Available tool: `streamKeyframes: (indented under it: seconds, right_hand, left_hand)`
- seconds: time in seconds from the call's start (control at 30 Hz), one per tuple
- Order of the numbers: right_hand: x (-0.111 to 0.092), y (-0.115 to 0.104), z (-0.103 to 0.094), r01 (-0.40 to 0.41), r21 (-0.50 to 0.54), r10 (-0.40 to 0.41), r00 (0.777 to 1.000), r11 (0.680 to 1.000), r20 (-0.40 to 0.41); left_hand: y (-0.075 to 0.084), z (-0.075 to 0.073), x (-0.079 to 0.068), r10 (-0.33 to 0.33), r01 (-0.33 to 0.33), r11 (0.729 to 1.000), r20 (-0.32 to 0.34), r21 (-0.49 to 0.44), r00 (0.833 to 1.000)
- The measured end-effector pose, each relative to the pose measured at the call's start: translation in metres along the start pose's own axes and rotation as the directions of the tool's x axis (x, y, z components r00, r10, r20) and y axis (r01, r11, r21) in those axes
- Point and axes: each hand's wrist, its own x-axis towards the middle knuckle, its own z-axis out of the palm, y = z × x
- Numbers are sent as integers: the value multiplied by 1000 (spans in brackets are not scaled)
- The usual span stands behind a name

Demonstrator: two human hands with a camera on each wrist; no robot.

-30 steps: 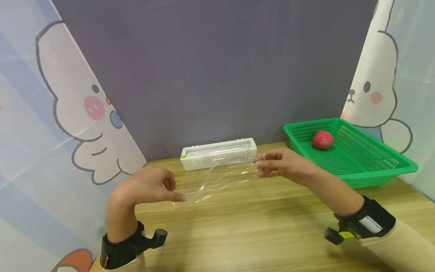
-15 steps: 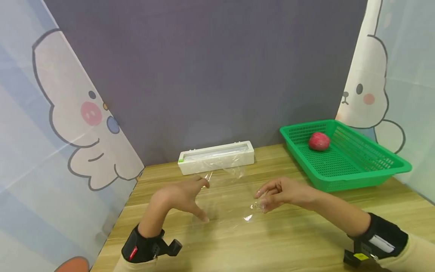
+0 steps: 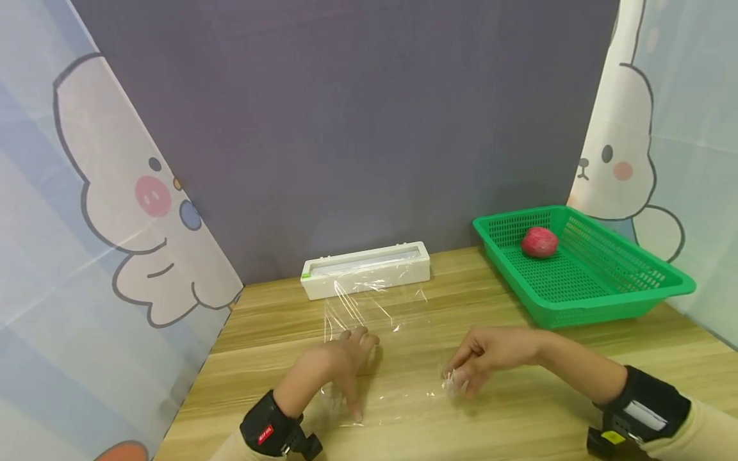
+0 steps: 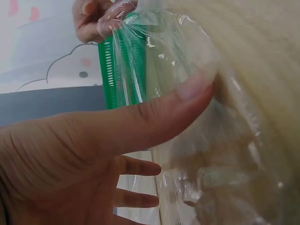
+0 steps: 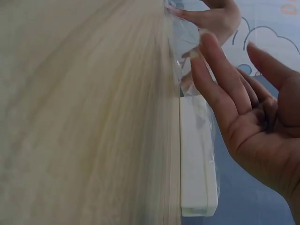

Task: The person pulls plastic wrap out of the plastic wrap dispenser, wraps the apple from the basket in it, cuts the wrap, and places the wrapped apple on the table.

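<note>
Behind the clear film (image 4: 206, 136), left-wrist view only: green basket (image 4: 110, 77)

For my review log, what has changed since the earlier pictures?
The left hand moved rightward and nearer the head camera, its fingers spreading; the right hand also came nearer, still pinching the plastic film, now drawn farther out. The white film dispenser, green basket and red fruit stayed put.
</note>
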Motion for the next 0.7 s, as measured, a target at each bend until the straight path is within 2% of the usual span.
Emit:
streamKeyframes:
  seconds: [0.13, 0.23, 0.37, 0.47, 0.5, 0.57, 0.63, 0.7]
  right_hand:
    - [-2, 0, -4, -49, -12, 50, 995, 999, 90]
    - [-4, -7, -9, -110, -44, 115, 987, 993, 113]
    - [-2, -21, -17, -159, -171, 167, 985, 972, 34]
    - [4, -28, -20, -120, -332, 94, 991, 936, -91]
    - [7, -30, -21, -98, -393, 49, 990, 914, -131]
    - [15, -30, -22, -60, -529, -59, 977, 847, -207]
    - [25, -26, -21, -52, -685, -175, 950, 726, -258]
    - [35, -21, -17, -72, -817, -271, 924, 572, -271]
  left_hand:
    - [3, 2, 0, -13, 13, 1000, 11, 11, 1000]
    - [3, 3, 0, -20, 20, 1000, 19, 14, 1000]
    - [4, 4, 1, -23, 23, 1000, 30, -10, 999]
    - [5, 7, 1, -15, 16, 1000, 32, -23, 999]
    - [5, 7, 1, -13, 14, 1000, 32, -24, 999]
    - [6, 7, 1, -8, 9, 1000, 29, -11, 1000]
    - [6, 7, 1, -10, 11, 1000, 28, -5, 1000]
    - [7, 7, 1, -6, 6, 1000, 27, 1, 1000]
